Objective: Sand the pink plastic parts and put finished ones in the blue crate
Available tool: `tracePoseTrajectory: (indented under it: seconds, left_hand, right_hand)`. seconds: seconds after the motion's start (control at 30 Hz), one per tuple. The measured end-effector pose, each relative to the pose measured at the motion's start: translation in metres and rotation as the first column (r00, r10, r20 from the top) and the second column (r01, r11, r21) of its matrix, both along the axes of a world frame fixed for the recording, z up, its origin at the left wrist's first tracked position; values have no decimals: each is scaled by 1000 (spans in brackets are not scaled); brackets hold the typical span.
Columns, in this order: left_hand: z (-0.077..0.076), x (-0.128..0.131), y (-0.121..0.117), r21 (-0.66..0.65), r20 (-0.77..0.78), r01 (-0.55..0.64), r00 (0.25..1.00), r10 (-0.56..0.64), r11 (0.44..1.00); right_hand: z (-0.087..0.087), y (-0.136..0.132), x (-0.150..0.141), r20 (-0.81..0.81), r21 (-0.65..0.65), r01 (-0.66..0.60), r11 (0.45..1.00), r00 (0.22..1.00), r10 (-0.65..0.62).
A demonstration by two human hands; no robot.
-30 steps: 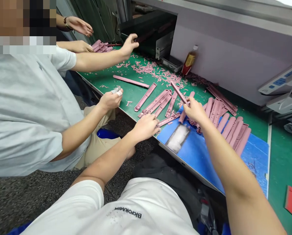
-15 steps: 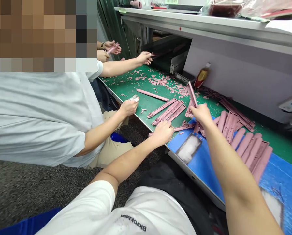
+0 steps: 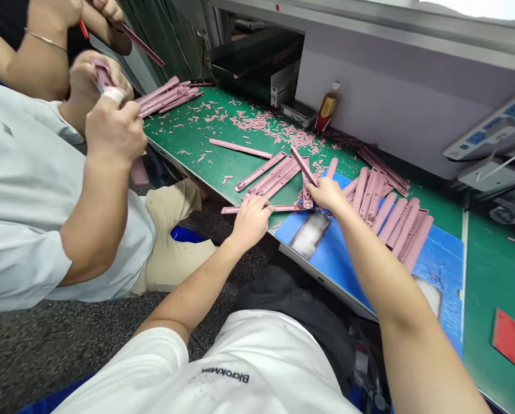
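My left hand [image 3: 252,221] is closed around a long pink plastic strip [image 3: 288,208] at the table's front edge; the strip's ends stick out on both sides of the fingers. My right hand [image 3: 327,194] grips another narrow pink plastic strip [image 3: 301,162], which slants up and to the left. Between and behind the hands lie several hollow pink strips [image 3: 279,177], ribbed side up. To the right, a pile of pink strips [image 3: 395,218], many with rounded backs, rests on a blue mat [image 3: 352,270].
Small pink scraps [image 3: 257,122] litter the green table [image 3: 188,144]. A bottle [image 3: 327,106] stands by the back panel. At left, a co-worker's hands [image 3: 111,121] hold a pink piece near a stack of pink strips [image 3: 171,96]. A power strip [image 3: 490,126] is at right.
The view has turned to the right. The strip in my right hand now leans more to the left. The co-worker's hands have come together around a pink piece, away from the table.
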State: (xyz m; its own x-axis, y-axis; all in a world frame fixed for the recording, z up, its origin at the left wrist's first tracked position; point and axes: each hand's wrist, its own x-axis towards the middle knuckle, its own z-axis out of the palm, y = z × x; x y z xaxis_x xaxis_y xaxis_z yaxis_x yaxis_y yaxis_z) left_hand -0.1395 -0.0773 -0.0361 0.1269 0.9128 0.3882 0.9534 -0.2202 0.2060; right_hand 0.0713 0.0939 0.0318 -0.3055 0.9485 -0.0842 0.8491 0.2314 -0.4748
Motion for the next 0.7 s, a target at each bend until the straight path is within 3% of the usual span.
tracePoseTrajectory:
  seconds: [0.13,0.23,0.27,0.33,0.4,0.43,0.5,0.57,0.63,0.7]
  left_hand:
    - [-2,-1,-18,-8,99,-43,994,44,999]
    - [-9,5,-45,65,341,-106,937,78,992]
    - [-14,8,-55,25,486,-127,868,99,992]
    - [-26,11,-71,-174,767,-112,608,206,978]
    - [-40,11,-75,-363,879,-37,317,355,931]
    - [-46,10,-71,-412,887,-15,220,405,911]
    - [-55,6,-57,-439,891,-26,112,439,898]
    - [-58,1,-40,-453,892,-54,-24,452,890]
    - [-55,-5,-31,-457,886,-87,-130,445,885]
    - [-50,-9,-31,-444,891,-124,-166,422,888]
  right_hand:
    - [0,10,-11,-46,-47,10,999,999,-12]
    - [-1,17,-2,-200,-96,46,994,978,-64]
    - [-2,18,2,-245,-114,47,992,967,-74]
    - [-4,17,7,-268,-103,38,994,961,-64]
    - [-6,12,7,-179,-20,12,1000,984,-15]
    - [-7,9,4,-119,26,-16,1000,993,19]
    - [-8,3,-4,-25,95,-81,992,996,83]
    - [-7,1,-13,-32,113,-90,989,995,94]
    - [-5,2,-21,-160,31,-19,999,987,24]
    - [-1,4,-25,-344,-149,48,988,934,-97]
